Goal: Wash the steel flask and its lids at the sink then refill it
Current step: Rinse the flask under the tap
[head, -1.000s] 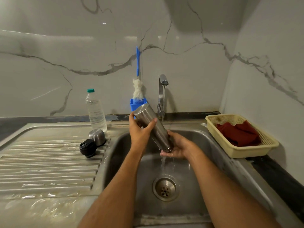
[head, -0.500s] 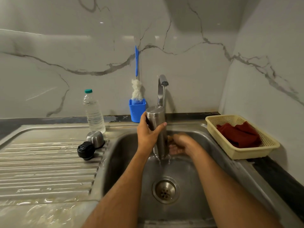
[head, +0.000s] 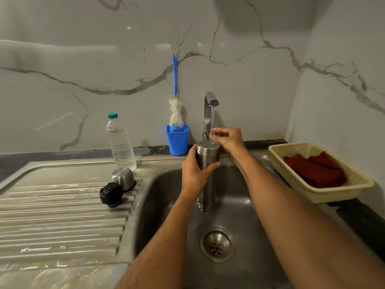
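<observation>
The steel flask (head: 208, 161) stands upright over the sink basin (head: 158, 197) with its threaded neck pointing down and its flat base up. My left hand (head: 194, 176) grips its upper body. A thin stream from the tap (head: 210, 103) falls onto the base. My right hand (head: 229, 140) hovers at the flask's top edge with fingers curled in the stream, holding nothing. The steel cap (head: 123, 178) and the black stopper lid (head: 110, 193) lie on the drainboard (head: 62, 215) at the left of the basin.
A clear plastic water bottle (head: 120, 142) with a teal cap stands behind the lids. A blue cup (head: 177, 140) holding a bottle brush (head: 176, 113) sits left of the tap. At the right, a yellow basket (head: 325, 195) holds a red cloth (head: 314, 170).
The flask went from tilted to vertical and rose under the tap. My right hand left the flask's lower end and came up to its top.
</observation>
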